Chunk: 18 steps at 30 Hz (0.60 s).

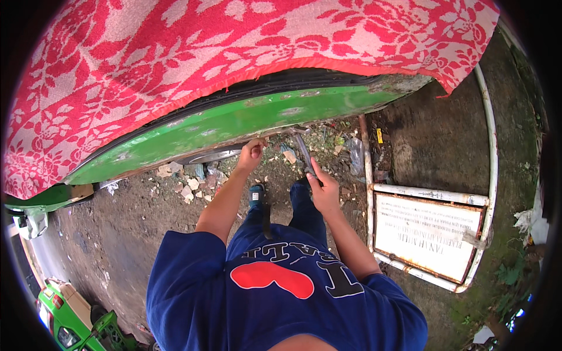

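My right hand (324,188) is closed around the handle of a hammer (304,153). The hammer's metal head reaches up to the lower edge of a green car body panel (234,120), whose paint is patchy and scraped. Left of the hammer, my left hand (252,154) is held close to that same edge with its fingers curled together. Whatever it may grip is too small or hidden to make out. A red and pale pink floral blanket (246,41) drapes over the car above the panel.
Broken flakes and rubble (188,188) litter the ground below the panel. On the right stands a rusty white metal frame (370,169) with a white sign board (427,234). Another green vehicle (73,316) is at the lower left.
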Available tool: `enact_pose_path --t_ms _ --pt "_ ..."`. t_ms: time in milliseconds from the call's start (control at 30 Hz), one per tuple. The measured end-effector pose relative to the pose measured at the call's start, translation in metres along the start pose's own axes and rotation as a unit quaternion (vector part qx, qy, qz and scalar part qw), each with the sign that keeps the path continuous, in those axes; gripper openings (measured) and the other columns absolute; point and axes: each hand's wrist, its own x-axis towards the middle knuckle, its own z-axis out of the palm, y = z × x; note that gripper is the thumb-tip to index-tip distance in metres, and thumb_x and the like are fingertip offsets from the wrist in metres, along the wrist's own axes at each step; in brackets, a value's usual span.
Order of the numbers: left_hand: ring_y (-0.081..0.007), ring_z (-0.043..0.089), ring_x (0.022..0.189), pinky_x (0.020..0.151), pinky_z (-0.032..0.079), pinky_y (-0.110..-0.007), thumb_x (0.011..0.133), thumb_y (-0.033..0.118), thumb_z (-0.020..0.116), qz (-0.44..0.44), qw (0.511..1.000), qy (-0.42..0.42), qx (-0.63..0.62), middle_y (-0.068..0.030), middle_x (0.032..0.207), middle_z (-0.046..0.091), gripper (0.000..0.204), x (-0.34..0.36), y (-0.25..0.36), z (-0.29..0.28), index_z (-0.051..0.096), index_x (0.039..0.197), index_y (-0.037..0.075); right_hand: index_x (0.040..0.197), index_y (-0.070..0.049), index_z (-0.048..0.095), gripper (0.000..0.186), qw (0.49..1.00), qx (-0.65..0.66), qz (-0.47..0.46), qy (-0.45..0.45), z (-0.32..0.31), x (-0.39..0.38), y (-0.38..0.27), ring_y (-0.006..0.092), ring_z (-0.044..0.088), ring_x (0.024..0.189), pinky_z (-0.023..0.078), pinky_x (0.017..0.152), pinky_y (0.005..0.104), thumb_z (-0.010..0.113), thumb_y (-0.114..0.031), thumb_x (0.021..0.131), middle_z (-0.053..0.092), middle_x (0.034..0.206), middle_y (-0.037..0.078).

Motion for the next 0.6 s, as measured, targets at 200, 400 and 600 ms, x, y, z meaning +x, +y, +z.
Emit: enact_pose_path --t_ms 200,400,600 --pt "-0.0176 0.059 0.085 0.073 0.046 -0.029 0.077 -0.016 0.047 -0.001 1.000 -0.016 -0.012 -0.0086 0.092 0.063 0.020 -0.006 -0.005 -0.004 0.051 0.085 0.003 0.139 -0.006 0.057 0.048 1.000 -0.003 -0.020 -0.007 0.002 -0.007 0.008 0.0114 0.053 0.070 0.047 0.071 0.0281 0.067 -0.007 0.092 0.062 0.078 0.010" --pt "-0.0214 0.061 0.077 0.071 0.047 -0.031 0.078 -0.009 0.052 -0.054 0.997 -0.019 0.048 -0.0127 0.091 0.067 0.015 0.009 0.018 0.006 0.051 0.088 0.002 0.136 -0.014 0.062 0.046 0.993 -0.042 -0.100 -0.055 0.015 -0.012 -0.002 0.0240 0.058 0.066 0.048 0.064 0.0331 0.068 -0.010 0.091 0.058 0.075 0.011" --pt "-0.0140 0.054 0.076 0.070 0.045 -0.029 0.082 -0.008 0.054 -0.072 0.979 0.063 0.181 -0.0065 0.080 0.062 0.032 -0.011 -0.050 -0.043 0.065 0.107 0.009 0.139 -0.021 0.059 0.047 0.986 -0.083 -0.101 -0.107 0.068 -0.011 -0.009 0.0308 0.064 0.070 0.052 0.064 0.0395 0.067 -0.018 0.092 0.066 0.090 0.013"
